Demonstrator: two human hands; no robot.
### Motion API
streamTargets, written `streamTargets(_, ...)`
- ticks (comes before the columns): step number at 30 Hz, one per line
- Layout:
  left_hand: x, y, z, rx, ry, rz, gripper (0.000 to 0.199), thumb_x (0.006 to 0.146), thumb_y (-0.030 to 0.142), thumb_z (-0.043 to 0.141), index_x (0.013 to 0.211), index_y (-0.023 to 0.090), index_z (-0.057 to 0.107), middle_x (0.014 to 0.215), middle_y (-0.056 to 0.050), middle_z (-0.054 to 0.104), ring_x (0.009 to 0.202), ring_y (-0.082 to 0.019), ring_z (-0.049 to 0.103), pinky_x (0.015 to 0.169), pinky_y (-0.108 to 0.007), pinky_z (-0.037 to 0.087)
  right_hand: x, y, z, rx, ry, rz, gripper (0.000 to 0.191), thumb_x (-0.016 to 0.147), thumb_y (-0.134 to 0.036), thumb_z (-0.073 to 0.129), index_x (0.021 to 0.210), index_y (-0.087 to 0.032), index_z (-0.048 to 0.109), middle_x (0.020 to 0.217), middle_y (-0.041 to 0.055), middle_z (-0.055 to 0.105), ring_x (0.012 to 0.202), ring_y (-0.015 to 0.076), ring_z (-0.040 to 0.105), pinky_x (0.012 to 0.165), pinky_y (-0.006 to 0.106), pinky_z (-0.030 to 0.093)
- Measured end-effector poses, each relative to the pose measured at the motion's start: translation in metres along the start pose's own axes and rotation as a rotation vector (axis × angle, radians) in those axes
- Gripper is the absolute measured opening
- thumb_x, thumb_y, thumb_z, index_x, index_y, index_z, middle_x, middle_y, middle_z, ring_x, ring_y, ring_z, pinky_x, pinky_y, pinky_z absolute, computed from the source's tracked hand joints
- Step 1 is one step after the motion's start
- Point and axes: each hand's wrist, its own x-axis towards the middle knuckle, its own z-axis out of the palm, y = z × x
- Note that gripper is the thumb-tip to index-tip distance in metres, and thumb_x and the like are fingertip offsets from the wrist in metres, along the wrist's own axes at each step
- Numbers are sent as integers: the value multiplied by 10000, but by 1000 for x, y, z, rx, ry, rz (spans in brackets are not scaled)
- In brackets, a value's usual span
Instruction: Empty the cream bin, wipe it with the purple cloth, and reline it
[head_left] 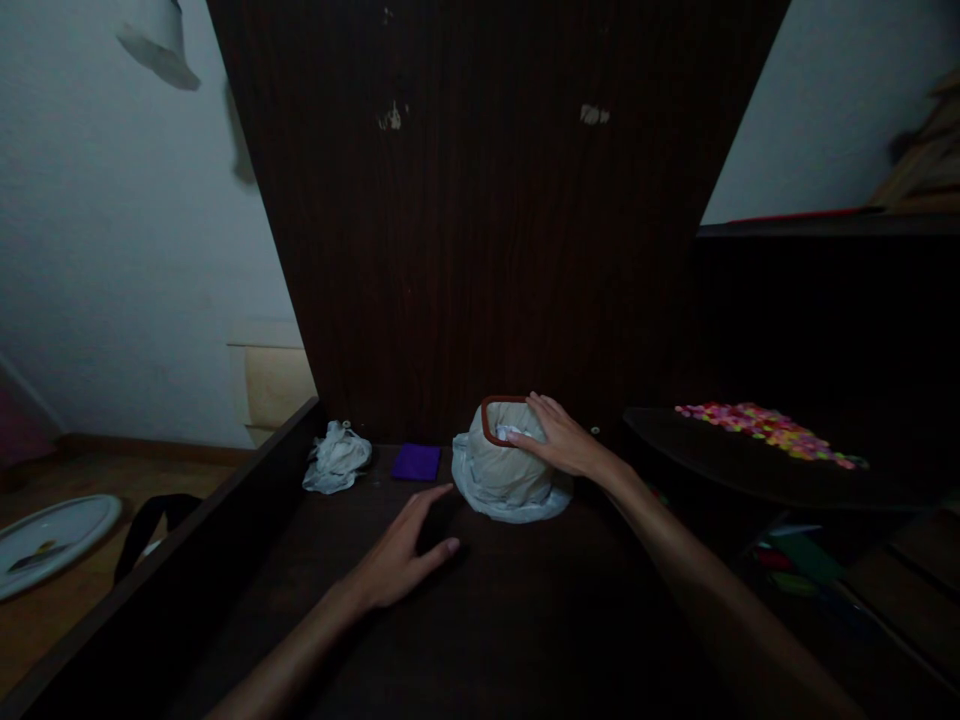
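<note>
A small waste bin point(510, 475), lined with a whitish plastic bag, stands on the dark wooden surface. The bag's loose edge spreads around its base, and a reddish-brown rounded rim frame point(486, 425) sits at its top. My right hand point(559, 437) grips the bin's right upper side, thumb over the opening and fingers along the far rim. To the left of the bin, my left hand point(405, 550) is open, fingers stretched towards the bag and thumb apart. Behind it lie a purple folded square point(417, 462) and a crumpled white plastic bag point(337, 460).
A tall dark wooden panel point(487, 220) rises behind the bin. A raised side board point(195, 530) borders the left. Colourful petal-like pieces point(765, 428) lie on a dark shelf point(697, 450) to the right. A white oval dish point(56, 540) is at lower left.
</note>
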Motion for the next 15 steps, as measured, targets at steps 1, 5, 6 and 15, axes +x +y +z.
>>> streamTargets(1, 5, 4, -1, -31, 35, 1, 700, 985, 507, 577, 1568, 212, 326, 1637, -152, 401, 1503, -325, 417, 1265, -537, 334, -1, -4, -2, 4, -15, 8, 1006, 868, -850, 475, 1568, -129, 427, 1632, 219, 396, 1542, 389, 309, 1264, 582, 264)
streamTargets(5, 25, 17, -2, -156, 175, 24, 813, 929, 522, 658, 1572, 203, 276, 1657, -177, 352, 1528, -361, 367, 1265, -569, 305, -8, -20, -7, 42, -87, 26, 1085, 842, -867, 490, 1590, -89, 377, 1647, 236, 357, 1553, 397, 276, 1273, 581, 241)
streamTargets(6, 30, 19, -2, -181, 211, 37, 843, 913, 531, 677, 1575, 206, 268, 1662, -180, 340, 1534, -370, 354, 1265, -578, 297, -10, -24, -9, 53, -104, 26, 1102, 839, -866, 497, 1597, -78, 361, 1651, 241, 344, 1556, 395, 269, 1278, 573, 234)
streamTargets(15, 62, 29, -4, -348, 276, 140, 1068, 798, 580, 803, 1612, 208, 220, 1695, -194, 253, 1548, -410, 306, 1272, -624, 245, -36, -52, -11, 164, -178, -20, 1140, 829, -824, 578, 1627, -67, 279, 1680, 249, 268, 1581, 383, 193, 1297, 544, 182)
